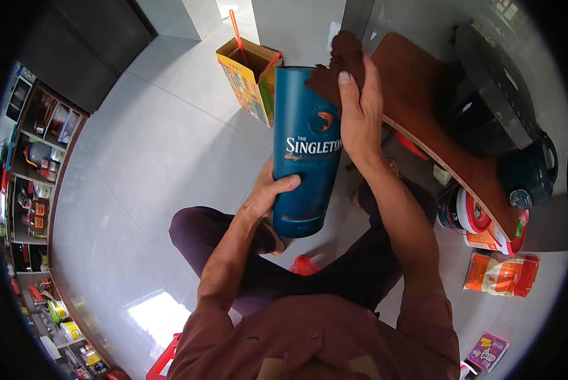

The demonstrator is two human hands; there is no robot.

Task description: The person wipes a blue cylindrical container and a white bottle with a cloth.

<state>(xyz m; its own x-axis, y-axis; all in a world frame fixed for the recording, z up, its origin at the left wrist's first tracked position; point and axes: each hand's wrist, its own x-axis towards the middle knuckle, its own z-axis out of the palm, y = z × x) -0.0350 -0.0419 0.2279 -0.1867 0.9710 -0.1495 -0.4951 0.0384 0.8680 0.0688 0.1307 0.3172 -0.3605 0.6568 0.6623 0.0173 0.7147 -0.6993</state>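
A tall blue cylindrical canister (303, 190), bearing white lettering and a round orange fish emblem, is held tilted in front of me above the floor. My left hand (269, 190) grips its lower left side, with the thumb lying across the front. At the upper right of the canister, my right hand (362, 118) clasps a dark brown cloth (345, 66). The cloth is bunched over part of the rim and drapes against the side. My right palm covers the end of the lettering. The inside of the canister cannot be seen.
Beyond the canister, a yellow cardboard box (246, 80) with a red stick stands on the tiled floor. A brown wooden board (417, 109) carries a dark kettle (526, 166) at right. Buckets (474, 213) and an orange packet (500, 275) lie nearby. Filled shelves (41, 185) line the left.
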